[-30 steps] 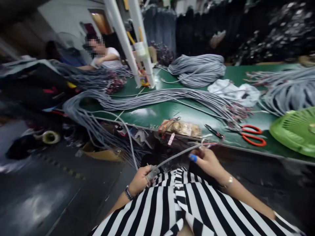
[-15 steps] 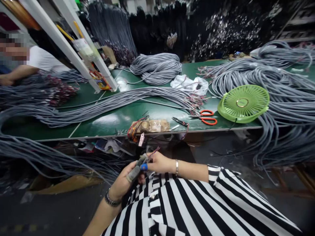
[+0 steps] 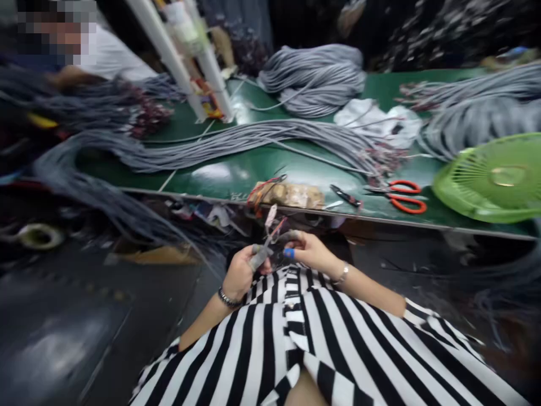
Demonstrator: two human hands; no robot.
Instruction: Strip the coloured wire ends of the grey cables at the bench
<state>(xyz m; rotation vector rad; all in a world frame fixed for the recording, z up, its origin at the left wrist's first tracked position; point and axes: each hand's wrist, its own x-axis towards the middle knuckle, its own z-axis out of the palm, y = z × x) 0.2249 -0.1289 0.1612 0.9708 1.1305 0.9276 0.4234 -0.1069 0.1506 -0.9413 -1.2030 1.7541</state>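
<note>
Head view, from where I stand: gray cable end (image 3: 267, 243) sits just off the bench's (image 3: 253, 167) near edge, left hand (image 3: 238, 275) grip apparently clamped on it. Right hand (image 3: 315, 251) curled beside; can't tell if pinching. Best: sheath steady, thin wires (image 3: 278, 227) unkinked.

Open green bench (image 3: 220, 175) separates cable bundle (image 3: 236, 144) from brown block (image 3: 291, 195); scissors (image 3: 389, 190) and fan (image 3: 482, 183) obstruct the right.

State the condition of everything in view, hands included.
Left hand: closed on a grey cable
Right hand: curled, hold unclear
Grey cable: coloured wires exposed
Scissors: handles apart
Dark tool: lying flat
Green fan: running or not, unclear
Cable coil: heaped
White plastic: crumpled
</note>
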